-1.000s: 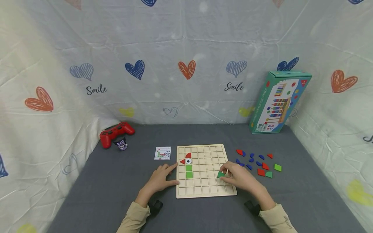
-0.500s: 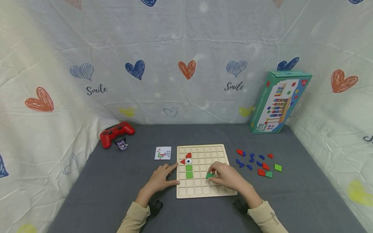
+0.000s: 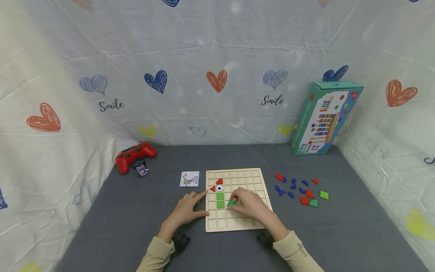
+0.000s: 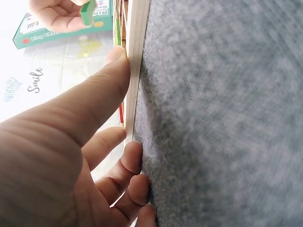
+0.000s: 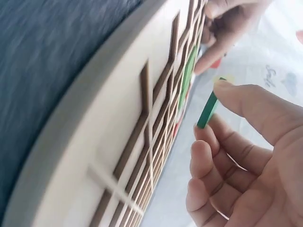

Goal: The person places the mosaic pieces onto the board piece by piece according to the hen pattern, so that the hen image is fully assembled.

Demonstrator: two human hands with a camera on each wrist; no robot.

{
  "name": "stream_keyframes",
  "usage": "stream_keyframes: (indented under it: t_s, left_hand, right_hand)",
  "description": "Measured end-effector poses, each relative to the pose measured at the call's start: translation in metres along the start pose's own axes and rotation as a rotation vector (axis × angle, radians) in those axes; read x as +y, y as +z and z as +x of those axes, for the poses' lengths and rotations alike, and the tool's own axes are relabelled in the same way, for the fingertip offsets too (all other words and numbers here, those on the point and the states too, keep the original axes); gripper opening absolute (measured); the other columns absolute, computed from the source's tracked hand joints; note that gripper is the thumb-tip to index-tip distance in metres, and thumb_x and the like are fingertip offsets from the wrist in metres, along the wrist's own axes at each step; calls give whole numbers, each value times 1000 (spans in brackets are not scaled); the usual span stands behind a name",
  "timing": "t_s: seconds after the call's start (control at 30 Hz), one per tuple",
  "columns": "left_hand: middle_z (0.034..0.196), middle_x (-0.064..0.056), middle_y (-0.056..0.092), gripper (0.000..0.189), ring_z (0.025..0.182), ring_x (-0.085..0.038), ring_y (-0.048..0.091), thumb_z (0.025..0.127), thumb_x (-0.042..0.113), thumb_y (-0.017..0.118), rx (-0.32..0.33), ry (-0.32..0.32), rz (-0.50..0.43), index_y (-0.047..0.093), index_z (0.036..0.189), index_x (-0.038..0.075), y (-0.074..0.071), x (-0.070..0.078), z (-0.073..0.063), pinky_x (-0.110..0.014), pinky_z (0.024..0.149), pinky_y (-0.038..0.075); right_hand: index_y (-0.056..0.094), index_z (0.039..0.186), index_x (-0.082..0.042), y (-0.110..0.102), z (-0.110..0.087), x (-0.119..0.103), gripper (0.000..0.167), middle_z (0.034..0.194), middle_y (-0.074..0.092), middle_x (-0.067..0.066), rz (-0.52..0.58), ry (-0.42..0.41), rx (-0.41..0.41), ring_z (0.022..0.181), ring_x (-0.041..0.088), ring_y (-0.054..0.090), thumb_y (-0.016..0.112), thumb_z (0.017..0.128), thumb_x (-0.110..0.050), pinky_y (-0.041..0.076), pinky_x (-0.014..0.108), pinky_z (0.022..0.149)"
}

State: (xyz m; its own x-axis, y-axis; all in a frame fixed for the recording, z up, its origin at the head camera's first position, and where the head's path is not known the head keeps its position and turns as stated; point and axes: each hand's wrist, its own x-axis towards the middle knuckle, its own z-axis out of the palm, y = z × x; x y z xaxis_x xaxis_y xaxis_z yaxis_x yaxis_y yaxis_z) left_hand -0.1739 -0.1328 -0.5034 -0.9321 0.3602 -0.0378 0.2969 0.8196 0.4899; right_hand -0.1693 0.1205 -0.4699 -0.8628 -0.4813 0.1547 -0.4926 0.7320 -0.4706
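Observation:
A wooden grid board (image 3: 244,223) lies on the grey table. Its left columns hold a red quarter-round piece (image 3: 219,181), a red triangle (image 3: 212,188), a white eye piece (image 3: 219,188) and two light green squares (image 3: 220,204). My right hand (image 3: 250,204) pinches a dark green tile (image 5: 208,109) between thumb and fingers, just above the board and right of the lower green square. My left hand (image 3: 186,208) rests at the board's left edge, thumb (image 4: 106,80) and forefinger spread and touching the rim, the other fingers on the cloth.
Loose blue, red and green pieces (image 3: 302,191) lie right of the board. A small pattern card (image 3: 189,179) is at its upper left. Farther back are a red game controller (image 3: 136,155), a small purple figure (image 3: 141,169) and a tall green box (image 3: 326,119).
My right hand has moved left across the board with the dark green tile, from the right columns to beside the green squares. My left hand has stayed at the edge.

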Motion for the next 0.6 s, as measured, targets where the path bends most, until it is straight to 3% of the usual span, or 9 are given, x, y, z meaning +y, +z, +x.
stream_keyframes:
  t_s: [0.4,0.6]
  left_hand:
    - [82,2,41,77,69,-13,30,74,49,72,16,23,3,45,139,17,1,-1,0,-28,62,26]
    - [82,2,41,76,69,-13,31,74,48,72,16,24,9,46,138,17,0,-1,1,-28,61,26]
  right_hand:
    - [66,85,-13,17,10,-11,16,72,53,-6,-53,-4,-48,61,4,44,75,76,-24,37,22,55]
    - [67,93,-12,20,13,-14,19,72,54,-5,-36,22,-62,61,4,45,74,77,-19,37,21,55]
